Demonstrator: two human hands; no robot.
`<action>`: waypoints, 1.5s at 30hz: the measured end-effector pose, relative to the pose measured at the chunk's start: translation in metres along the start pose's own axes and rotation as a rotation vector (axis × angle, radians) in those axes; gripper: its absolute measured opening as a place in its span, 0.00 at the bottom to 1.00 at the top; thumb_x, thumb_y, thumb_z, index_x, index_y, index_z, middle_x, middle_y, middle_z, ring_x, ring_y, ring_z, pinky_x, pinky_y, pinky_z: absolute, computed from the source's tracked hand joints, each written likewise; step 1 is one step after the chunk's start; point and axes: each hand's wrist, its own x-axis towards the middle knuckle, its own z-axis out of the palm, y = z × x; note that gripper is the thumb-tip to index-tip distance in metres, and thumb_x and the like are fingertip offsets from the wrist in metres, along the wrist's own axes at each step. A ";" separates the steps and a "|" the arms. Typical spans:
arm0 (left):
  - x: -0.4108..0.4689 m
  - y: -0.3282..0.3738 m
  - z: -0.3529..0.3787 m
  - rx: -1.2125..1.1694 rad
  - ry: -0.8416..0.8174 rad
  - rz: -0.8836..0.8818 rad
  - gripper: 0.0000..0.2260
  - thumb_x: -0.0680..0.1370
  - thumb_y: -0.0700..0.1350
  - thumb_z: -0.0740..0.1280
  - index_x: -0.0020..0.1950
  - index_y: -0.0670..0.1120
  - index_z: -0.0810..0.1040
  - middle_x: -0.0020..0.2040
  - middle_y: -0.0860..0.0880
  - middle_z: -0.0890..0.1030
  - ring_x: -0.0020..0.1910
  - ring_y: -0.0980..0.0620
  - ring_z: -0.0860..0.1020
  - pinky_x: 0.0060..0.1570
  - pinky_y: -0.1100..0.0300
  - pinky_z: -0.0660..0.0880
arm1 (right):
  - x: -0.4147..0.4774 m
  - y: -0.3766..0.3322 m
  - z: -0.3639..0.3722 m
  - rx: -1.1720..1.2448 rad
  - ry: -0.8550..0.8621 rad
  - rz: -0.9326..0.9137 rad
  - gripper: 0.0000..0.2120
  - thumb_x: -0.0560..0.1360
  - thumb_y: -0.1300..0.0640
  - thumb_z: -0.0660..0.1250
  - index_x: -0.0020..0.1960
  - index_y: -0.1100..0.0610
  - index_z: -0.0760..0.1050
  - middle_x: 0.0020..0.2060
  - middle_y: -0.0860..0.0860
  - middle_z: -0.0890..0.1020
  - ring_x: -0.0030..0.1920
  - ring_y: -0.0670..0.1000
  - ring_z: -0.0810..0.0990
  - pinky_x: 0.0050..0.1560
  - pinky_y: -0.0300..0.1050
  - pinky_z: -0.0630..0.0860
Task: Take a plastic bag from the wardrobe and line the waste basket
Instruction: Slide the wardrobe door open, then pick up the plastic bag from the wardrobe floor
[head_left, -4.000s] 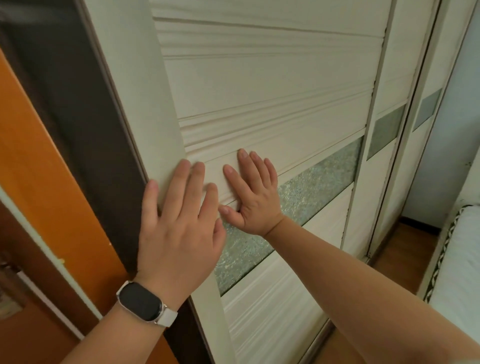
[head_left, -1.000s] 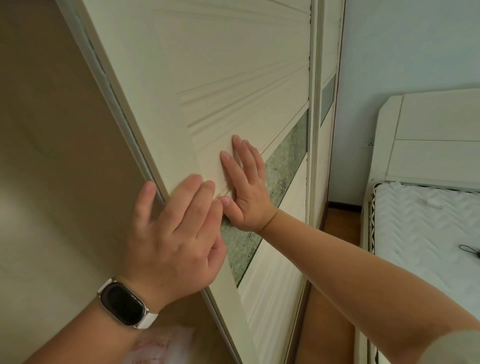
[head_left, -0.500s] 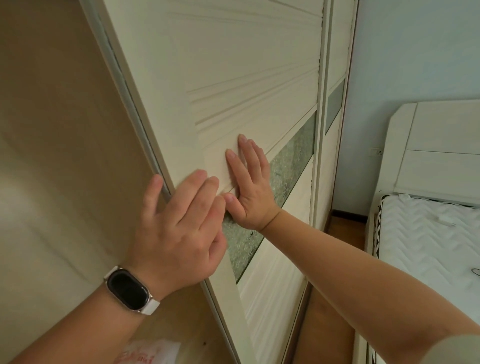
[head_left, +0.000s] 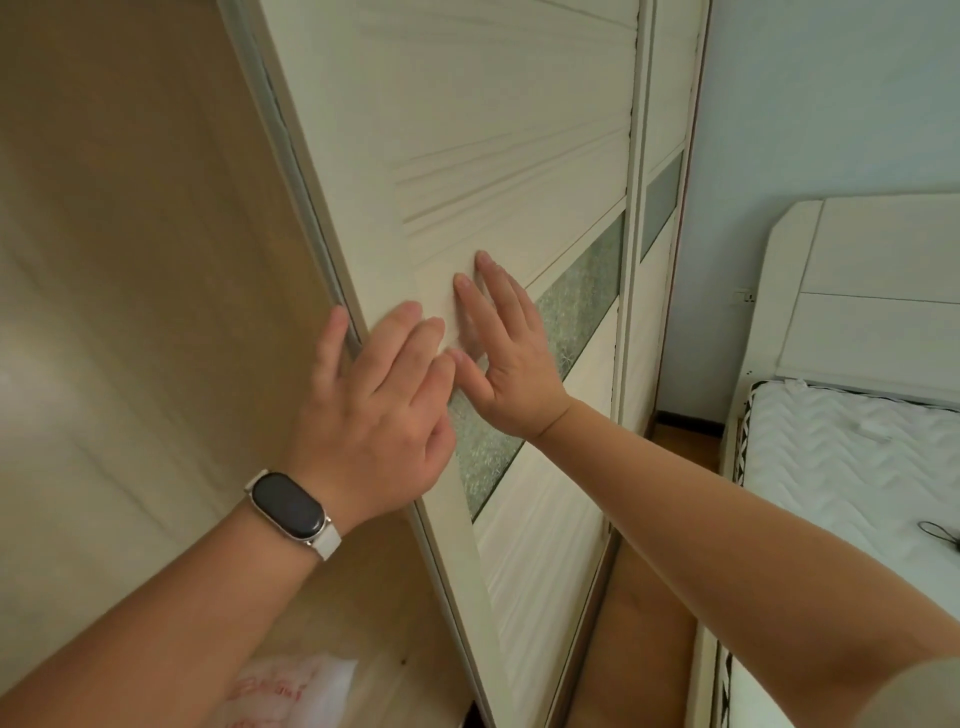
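Both my hands lie flat on the white sliding wardrobe door. My left hand, with a dark watch on its wrist, presses on the door's left edge, thumb over the edge. My right hand presses with straight fingers on the panel just above the green glass strip. The wardrobe's beige inside stands open to the left. A white plastic bag with red print lies on a shelf at the bottom. No waste basket is in view.
A second white wardrobe door stands behind the first on the right. A bed with a white quilted mattress and white headboard fills the right side. A narrow strip of wooden floor runs between wardrobe and bed.
The door has slid to the right under both hands, baring more of the wardrobe's inside. The plastic bag at the bottom shows more than before.
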 end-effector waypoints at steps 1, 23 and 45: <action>-0.002 -0.001 -0.004 -0.018 -0.025 0.014 0.15 0.74 0.48 0.62 0.55 0.43 0.80 0.63 0.43 0.78 0.69 0.44 0.68 0.69 0.37 0.54 | -0.002 -0.004 -0.005 -0.003 -0.024 0.021 0.27 0.81 0.46 0.56 0.74 0.62 0.64 0.74 0.65 0.65 0.74 0.62 0.64 0.70 0.63 0.65; -0.268 -0.024 -0.075 -0.382 -0.532 -0.412 0.19 0.75 0.51 0.64 0.62 0.44 0.77 0.66 0.44 0.76 0.67 0.42 0.71 0.67 0.43 0.64 | -0.109 -0.207 -0.001 -0.001 -0.608 -0.204 0.23 0.80 0.44 0.59 0.67 0.58 0.73 0.63 0.56 0.77 0.62 0.59 0.76 0.59 0.54 0.73; -0.582 0.032 -0.068 -0.255 -1.126 -1.300 0.18 0.73 0.49 0.65 0.60 0.43 0.78 0.60 0.42 0.79 0.58 0.41 0.77 0.55 0.47 0.75 | -0.292 -0.305 0.249 0.508 -1.281 -0.453 0.23 0.78 0.43 0.60 0.68 0.54 0.71 0.64 0.55 0.77 0.64 0.58 0.75 0.62 0.57 0.75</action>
